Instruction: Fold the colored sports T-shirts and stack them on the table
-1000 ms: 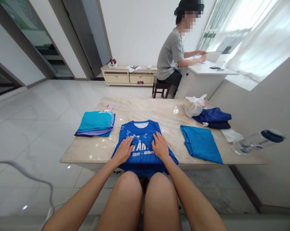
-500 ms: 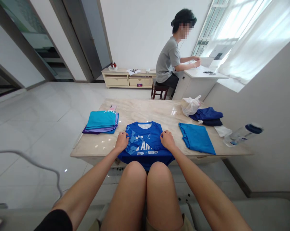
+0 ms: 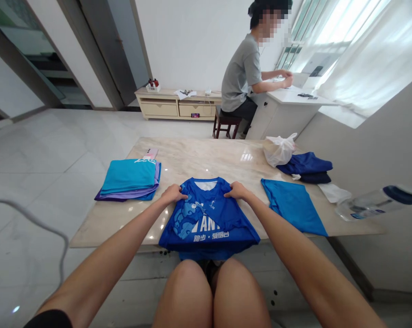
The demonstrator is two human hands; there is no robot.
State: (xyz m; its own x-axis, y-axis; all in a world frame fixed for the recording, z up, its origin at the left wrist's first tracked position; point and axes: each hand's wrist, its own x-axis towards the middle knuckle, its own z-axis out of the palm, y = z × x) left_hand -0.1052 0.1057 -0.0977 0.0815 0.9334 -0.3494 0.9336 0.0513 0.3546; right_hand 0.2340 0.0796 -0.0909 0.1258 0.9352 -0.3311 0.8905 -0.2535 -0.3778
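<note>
A blue T-shirt (image 3: pixel 209 228) with white lettering lies face up on the marble-topped table (image 3: pixel 192 155), its collar away from me and its lower part hanging over the near edge. Both sleeves are laid inward across its chest. My left hand (image 3: pixel 173 193) pinches the shirt at its left shoulder edge, thumb on top. At the opposite shoulder edge, my right hand (image 3: pixel 236 190) grips the cloth the same way. The fingers under the fabric are partly hidden.
Left stands a stack of folded clothes (image 3: pixel 131 177) with a phone (image 3: pixel 150 154) behind it. To the right are a folded blue garment (image 3: pixel 293 205), a white plastic bag (image 3: pixel 279 150), dark blue clothing (image 3: pixel 306 164) and a clear bottle (image 3: pixel 373 204). A person (image 3: pixel 240 68) sits at a white desk beyond.
My hands have moved up along the shirt's sides to the shoulders and taken hold there. The view has shifted closer to the table. The shirt's lower part looks more spread out.
</note>
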